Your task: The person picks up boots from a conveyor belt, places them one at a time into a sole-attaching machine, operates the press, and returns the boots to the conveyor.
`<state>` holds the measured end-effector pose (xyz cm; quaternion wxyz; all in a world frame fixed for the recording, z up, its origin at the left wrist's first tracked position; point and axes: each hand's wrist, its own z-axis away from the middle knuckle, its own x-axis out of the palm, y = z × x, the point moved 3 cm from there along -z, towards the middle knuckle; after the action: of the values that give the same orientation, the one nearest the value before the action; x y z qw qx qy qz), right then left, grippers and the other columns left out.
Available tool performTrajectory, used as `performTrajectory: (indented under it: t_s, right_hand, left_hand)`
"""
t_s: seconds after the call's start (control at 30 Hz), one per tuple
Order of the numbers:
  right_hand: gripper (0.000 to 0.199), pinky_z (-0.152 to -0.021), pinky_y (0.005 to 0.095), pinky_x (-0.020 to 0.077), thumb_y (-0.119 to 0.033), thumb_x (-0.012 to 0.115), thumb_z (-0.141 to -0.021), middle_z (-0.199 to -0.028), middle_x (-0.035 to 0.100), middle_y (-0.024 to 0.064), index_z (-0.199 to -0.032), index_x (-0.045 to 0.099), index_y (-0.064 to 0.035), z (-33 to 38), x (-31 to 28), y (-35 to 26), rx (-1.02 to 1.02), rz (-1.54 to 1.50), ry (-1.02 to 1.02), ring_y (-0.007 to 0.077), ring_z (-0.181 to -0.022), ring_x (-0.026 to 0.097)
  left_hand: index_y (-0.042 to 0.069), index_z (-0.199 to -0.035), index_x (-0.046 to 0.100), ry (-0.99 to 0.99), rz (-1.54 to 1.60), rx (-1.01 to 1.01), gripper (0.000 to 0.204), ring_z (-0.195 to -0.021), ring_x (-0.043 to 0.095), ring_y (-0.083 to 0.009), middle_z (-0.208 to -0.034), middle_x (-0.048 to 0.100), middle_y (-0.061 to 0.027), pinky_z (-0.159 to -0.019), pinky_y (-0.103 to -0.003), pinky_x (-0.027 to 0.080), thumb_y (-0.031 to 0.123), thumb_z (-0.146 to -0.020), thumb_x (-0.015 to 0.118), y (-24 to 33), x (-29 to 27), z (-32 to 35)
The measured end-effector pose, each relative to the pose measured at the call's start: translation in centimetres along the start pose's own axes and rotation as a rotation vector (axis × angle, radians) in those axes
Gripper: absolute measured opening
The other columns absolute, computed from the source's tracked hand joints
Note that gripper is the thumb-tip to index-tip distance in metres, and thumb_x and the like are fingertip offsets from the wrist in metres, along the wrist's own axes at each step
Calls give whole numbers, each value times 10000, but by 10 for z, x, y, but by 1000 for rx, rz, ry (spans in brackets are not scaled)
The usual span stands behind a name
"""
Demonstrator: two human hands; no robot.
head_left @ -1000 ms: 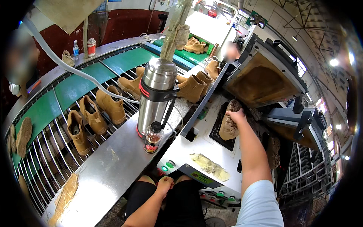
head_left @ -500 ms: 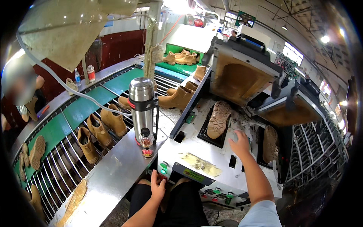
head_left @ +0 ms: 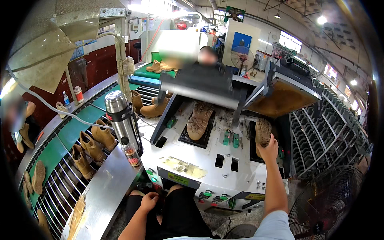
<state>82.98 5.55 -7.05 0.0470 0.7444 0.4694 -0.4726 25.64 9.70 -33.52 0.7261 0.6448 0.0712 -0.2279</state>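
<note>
My right hand (head_left: 270, 148) grips the lower end of a tan boot (head_left: 263, 131), which lies sole up in the right bay of a white two-bay press (head_left: 208, 163). Above that bay the right lid (head_left: 286, 96) stands raised. Another sole-up boot (head_left: 199, 122) rests in the left bay. Over it, the left lid (head_left: 202, 89) is tilted partway down and smeared by motion. Beside my knee, below the press's front left corner, my left hand (head_left: 149, 201) hangs with fingers curled, holding nothing that I can see. A green lit button (head_left: 154, 179) is near it.
A steel thermos (head_left: 119, 108) and a small jar (head_left: 131, 154) stand on the metal ledge (head_left: 102, 190) at left. Beyond it, several tan boots (head_left: 91, 147) sit on a roller conveyor. A person (head_left: 20, 116) handles a boot at far left. A caged fan (head_left: 324, 200) stands lower right.
My view has turned right. My right hand has moved right and taken hold of the right boot. My left hand has left the button area and dropped toward my lap. The left lid has swung down.
</note>
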Motion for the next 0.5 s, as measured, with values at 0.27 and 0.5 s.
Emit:
performTrajectory:
  t_s: [0.27, 0.5]
  right_hand:
    - [1106, -961, 427, 462, -323, 774, -503, -1284, 548, 267, -1456, 273, -71, -89, -7, -14, 260, 205, -479, 370, -1174, 557]
    - [959, -987, 447, 427, -251, 724, -625, -1354, 474, 248, -1460, 286, -76, -18, -39, -8, 130, -190, 4, 401, -1206, 499]
  left_hand:
    - [20, -1006, 662, 25, 20, -19, 241, -850, 669, -214, -905, 702, -118, -775, -335, 515, 201, -854, 610, -22, 9, -4]
    - [34, -1014, 662, 21, 275, -110, 200, -819, 655, -168, -886, 696, -81, -744, -314, 510, 153, -867, 597, -18, 2, -11]
